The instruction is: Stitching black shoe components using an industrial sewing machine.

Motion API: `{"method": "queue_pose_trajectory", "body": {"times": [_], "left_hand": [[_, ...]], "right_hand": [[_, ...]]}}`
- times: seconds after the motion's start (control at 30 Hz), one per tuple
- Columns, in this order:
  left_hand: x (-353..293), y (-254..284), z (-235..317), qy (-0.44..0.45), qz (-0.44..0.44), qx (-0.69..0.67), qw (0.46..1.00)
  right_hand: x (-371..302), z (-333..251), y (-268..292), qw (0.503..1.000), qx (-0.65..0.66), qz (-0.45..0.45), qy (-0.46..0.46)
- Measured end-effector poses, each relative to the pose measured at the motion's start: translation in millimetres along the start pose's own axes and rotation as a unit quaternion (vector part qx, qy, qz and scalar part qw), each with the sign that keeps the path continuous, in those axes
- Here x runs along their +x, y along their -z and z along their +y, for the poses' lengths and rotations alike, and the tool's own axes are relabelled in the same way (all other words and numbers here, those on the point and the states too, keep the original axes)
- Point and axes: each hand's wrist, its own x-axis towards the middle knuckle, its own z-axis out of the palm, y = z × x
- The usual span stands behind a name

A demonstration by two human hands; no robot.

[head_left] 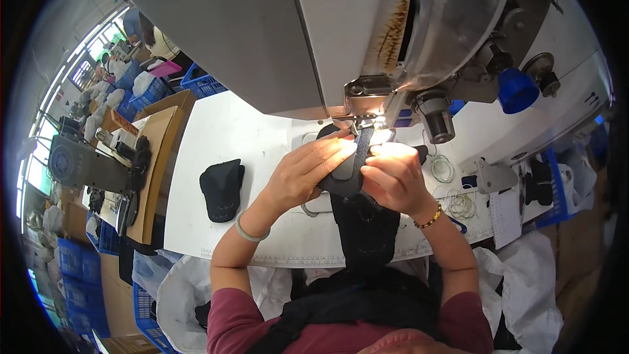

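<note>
Under the lit needle area of a large sewing machine (367, 108), a black padded fabric piece (345, 185) with a dark grey strip (362, 151) along it is held by both hands. My left hand (308, 167) grips its left side, fingers closed near the presser foot. My right hand (396, 177) pinches the right edge beside the strip. More black fabric (367, 233) hangs from the work over the table's front edge toward my lap. Exactly where the needle meets the fabric is hidden by glare and fingers.
A separate black padded piece (222, 190) lies on the white table (190, 151) at left. Loose pale thread (458, 203) and a small blue-handled tool (458, 225) lie at right. White sacks (531, 282) hang below the front edge. Another machine (85, 164) and blue crates (78, 262) stand farther left.
</note>
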Motion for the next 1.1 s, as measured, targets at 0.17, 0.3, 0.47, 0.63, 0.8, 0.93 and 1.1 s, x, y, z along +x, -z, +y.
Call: {"method": "queue_pose_trajectory", "body": {"times": [0.17,0.3,0.47,0.63,0.8,0.93,1.1], "left_hand": [[4.0,-5.6,22.5,0.043,0.027,0.063,0.997],[7.4,-17.0,31.8,0.081,0.047,0.087,0.992],[8.2,-21.8,26.9,0.071,0.075,0.103,0.989],[5.8,-26.6,15.5,0.027,0.086,0.103,0.991],[0.9,-32.7,-2.7,-0.01,0.116,0.102,0.988],[1.0,-35.9,-16.6,-0.053,0.162,0.081,0.982],[-2.0,-39.0,-26.6,-0.054,0.175,0.066,0.981]], "right_hand": [[2.5,-1.7,6.1,0.999,0.032,-0.026,0.001],[7.7,4.3,12.6,0.999,0.051,-0.015,-0.003],[8.4,11.0,17.4,0.998,0.056,-0.029,-0.009],[10.4,13.5,16.5,0.998,0.041,-0.034,-0.016],[10.4,13.9,18.3,0.996,0.032,-0.077,-0.029],[10.4,14.3,16.8,0.994,0.021,-0.096,-0.049],[19.1,11.7,11.8,0.996,0.015,-0.056,-0.069]]}}
